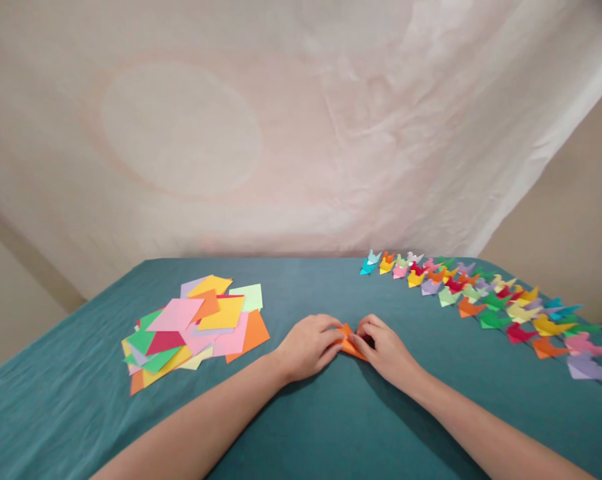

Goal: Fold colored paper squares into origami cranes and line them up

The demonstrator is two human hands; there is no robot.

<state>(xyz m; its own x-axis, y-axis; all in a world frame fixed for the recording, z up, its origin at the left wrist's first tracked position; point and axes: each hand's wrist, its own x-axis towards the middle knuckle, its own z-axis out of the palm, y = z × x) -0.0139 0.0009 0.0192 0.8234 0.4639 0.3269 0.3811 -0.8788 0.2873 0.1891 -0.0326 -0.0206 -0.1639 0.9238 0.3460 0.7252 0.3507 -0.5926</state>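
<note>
Two bare arms (211, 417) reach to the folded orange paper (347, 345) on the table (301, 427). Left hand (308, 345) and right hand (389, 348) pinch it, likely mid-fold; a neat press seems needed next. Loose sheets (175, 313) lie left of it, paper birds (495, 301) right.

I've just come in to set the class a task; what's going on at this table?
A person's bare left hand and right hand hold a small, partly hidden piece of folded orange paper over a table covered in teal cloth. On the left lies a loose pile of flat, multicoloured paper sheets; on the right are slanting rows of small, multicoloured folded-paper birds.
</note>
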